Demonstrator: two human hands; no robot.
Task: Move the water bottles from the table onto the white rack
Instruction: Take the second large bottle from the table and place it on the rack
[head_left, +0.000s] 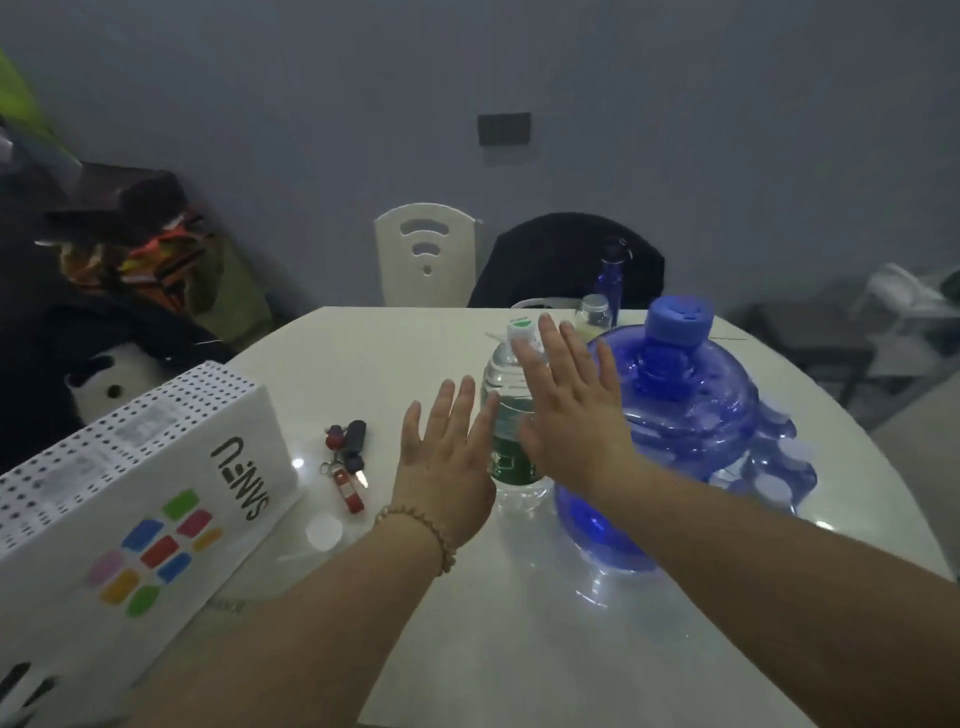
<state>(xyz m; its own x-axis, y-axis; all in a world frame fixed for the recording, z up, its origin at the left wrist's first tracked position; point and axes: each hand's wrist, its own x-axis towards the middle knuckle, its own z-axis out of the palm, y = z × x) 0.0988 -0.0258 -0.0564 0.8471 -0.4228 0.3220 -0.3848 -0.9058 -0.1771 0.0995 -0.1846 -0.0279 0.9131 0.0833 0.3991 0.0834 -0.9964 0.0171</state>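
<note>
A clear water bottle (506, 415) with a green label and a white-green cap stands upright mid-table. My left hand (447, 462), with a bead bracelet at the wrist, is open just left of it, fingers spread. My right hand (571, 405) is open in front of its upper right side, fingers spread, holding nothing. A large blue water jug (691, 415) with a blue cap stands right of the bottle. Behind them are a small clear bottle (592, 314) and a slim dark blue bottle (613, 280). No white rack can be told apart in view.
A white perforated box (130, 499) with coloured squares lies on the white round table (363, 353) at left. Keys (348, 462) and a small white lid (324, 531) lie beside it. Two chairs (426, 254) stand behind the table; clutter fills the left corner.
</note>
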